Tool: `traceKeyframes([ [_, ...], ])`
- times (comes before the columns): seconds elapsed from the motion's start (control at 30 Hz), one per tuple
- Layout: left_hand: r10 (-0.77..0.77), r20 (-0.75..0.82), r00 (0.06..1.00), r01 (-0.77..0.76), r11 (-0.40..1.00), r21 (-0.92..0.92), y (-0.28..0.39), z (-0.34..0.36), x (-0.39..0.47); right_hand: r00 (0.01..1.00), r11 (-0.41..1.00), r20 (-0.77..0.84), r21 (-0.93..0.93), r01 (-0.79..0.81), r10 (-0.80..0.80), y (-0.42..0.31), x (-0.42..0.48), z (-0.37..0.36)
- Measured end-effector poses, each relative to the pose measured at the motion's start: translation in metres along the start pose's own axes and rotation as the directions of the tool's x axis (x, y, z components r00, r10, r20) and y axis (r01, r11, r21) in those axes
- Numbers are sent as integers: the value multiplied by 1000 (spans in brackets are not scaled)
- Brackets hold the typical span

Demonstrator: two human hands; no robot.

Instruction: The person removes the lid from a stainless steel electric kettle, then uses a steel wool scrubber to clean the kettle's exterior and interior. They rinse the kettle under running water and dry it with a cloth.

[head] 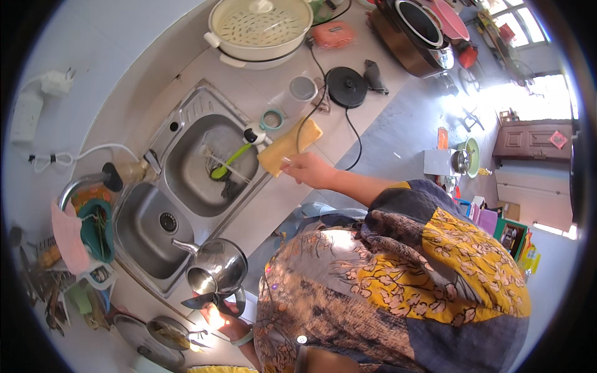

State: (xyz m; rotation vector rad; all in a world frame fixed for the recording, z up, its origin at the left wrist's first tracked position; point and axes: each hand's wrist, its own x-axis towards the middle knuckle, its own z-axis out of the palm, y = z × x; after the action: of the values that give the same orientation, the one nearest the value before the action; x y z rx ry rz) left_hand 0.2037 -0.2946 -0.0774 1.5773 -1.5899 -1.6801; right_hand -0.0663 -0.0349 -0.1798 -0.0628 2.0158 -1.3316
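Observation:
My left hand (224, 319) grips the black handle of a stainless steel kettle (224, 265). The kettle's spout points over the small sink basin (151, 233), and a black lid-like part stands out beside its opening. My right hand (308, 170) hovers at the near end of a folded yellow cloth (291, 144), fingers curled. Whether it pinches anything is unclear. A black power cord (302, 126) runs down to that hand. In the large basin (186, 163) lie a green-handled brush or spoon (233, 161), a pale stick and dark scraps.
A black kettle base (346, 87), clear lidded container (302, 88), teal-rimmed cup (272, 120) and cream steamer (260, 28) stand on the counter. A faucet (84, 182) with a pink cloth (70, 235) rises beside the small basin. Pot lids (149, 340) lie lower left.

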Motion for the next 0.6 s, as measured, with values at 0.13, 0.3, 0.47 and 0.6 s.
traceKeyframes([
  [0.13,-18,-49,999,19,1000,14,5,6,11,984,998,-170,32,-48,53,23,-16,-30],
  [0.3,-87,-7,996,87,996,12,-6,-7,53,910,996,-408,70,-51,75,86,-9,-49],
  [0.47,-306,48,951,309,943,-119,-9,-13,64,778,997,-628,-69,-41,-11,118,3,-103],
  [0.6,-243,-13,970,238,958,-159,-1,-7,50,520,867,-839,-372,-331,-162,138,43,-181],
])
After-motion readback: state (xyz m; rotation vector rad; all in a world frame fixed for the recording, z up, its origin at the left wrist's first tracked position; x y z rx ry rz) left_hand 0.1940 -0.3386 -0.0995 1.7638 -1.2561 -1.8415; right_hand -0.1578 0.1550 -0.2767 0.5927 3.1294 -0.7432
